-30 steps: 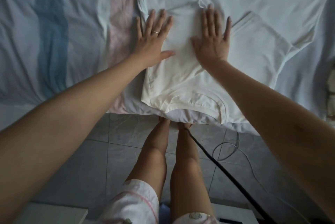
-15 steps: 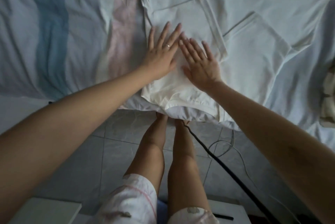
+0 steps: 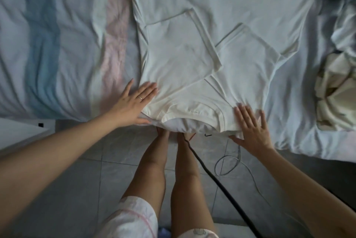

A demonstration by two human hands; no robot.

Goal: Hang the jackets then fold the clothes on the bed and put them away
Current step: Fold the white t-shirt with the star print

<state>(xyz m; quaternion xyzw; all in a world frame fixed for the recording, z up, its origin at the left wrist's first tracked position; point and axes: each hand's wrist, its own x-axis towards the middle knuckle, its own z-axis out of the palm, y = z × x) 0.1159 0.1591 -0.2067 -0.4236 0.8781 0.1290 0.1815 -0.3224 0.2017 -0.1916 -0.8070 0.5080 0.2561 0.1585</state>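
Fingers (image 3: pixel 149 91) straight, the left hand (image 3: pixel 133 104) lies flat against the T-shirt's (image 3: pixel 183 60) left edge. The right hand (image 3: pixel 252 128), just as flat, presses its right shoulder. Nothing gripped. The T-shirt lies, sleeves folded in, at the bed's (image 3: pixel 57 45) near edge.

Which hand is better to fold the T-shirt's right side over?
Probably the right hand: it lies flat on the white T-shirt near that side, while the left hand rests at the opposite edge.
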